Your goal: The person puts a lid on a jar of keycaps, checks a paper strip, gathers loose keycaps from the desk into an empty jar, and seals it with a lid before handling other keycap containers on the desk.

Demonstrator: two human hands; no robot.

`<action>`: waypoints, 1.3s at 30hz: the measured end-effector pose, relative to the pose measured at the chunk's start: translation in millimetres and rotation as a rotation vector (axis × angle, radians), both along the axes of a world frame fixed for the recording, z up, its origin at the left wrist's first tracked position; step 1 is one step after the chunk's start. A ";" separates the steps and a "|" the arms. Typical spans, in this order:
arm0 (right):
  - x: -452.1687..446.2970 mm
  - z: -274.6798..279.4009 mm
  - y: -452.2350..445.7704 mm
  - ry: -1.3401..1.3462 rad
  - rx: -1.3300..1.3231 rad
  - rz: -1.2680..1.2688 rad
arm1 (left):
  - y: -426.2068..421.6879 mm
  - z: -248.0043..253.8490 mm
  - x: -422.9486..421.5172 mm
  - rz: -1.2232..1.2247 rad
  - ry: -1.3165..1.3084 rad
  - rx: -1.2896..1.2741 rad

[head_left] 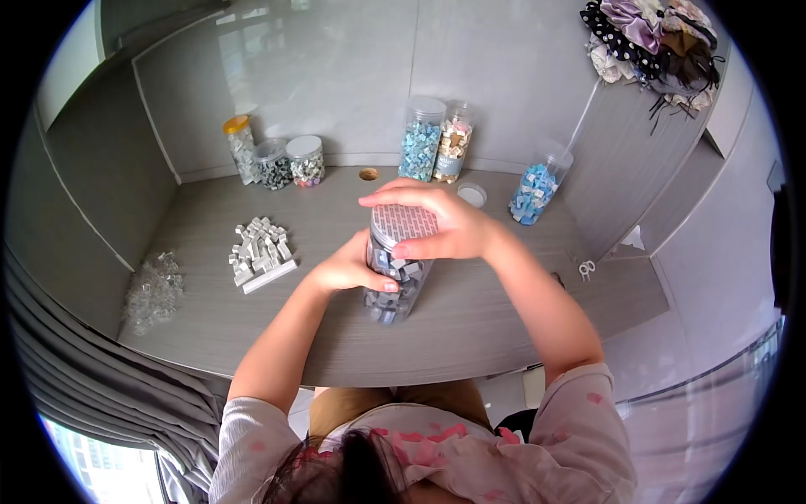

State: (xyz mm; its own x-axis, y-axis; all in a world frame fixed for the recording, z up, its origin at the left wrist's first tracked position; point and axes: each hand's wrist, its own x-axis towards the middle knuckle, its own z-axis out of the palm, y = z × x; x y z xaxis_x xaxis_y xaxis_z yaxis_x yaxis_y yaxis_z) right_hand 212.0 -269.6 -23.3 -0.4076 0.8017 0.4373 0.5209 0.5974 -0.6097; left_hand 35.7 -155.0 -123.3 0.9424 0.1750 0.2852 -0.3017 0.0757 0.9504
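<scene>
A tall clear plastic jar [389, 300] stands near the middle of the desk, filled with grey and dark block-like pieces. A finely patterned cover [405, 222] lies across its top. My left hand [346, 265] wraps round the jar's left side, with the thumb across its front. At the top, my right hand [445, 225] grips the rim, fingers behind and thumb in front. Whether the cover is a lid or a seal, I cannot tell. Just beyond my right hand, a round white lid [472, 195] rests on the desk.
Blue [420, 140] and cream-brown filled jars [454, 143] stand at the back. Another blue-filled jar [533, 195] is right. Three smaller containers [272, 163] sit back left. White blocks [262, 250] and a clear pile [154, 291] lie left. Scrunchies [655, 42] hang upper right.
</scene>
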 end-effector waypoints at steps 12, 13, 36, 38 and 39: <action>3.8 -15.2 20.2 0.247 -0.105 -0.419 | -34.2 4.4 22.4 0.577 0.059 -0.012; -0.4 -11.5 18.2 0.199 -0.096 -0.442 | -36.0 4.5 21.7 0.598 0.035 0.015; -14.2 -13.2 -2.5 0.593 -0.196 0.203 | -48.1 2.9 -5.6 -0.564 -0.070 -0.655; -3.8 -0.7 -10.6 0.492 -0.288 -0.017 | -46.4 11.5 -3.3 -0.038 -0.112 -0.425; -0.6 2.5 -12.5 0.457 -0.274 -0.069 | -34.6 14.3 -2.0 -0.023 -0.036 -0.269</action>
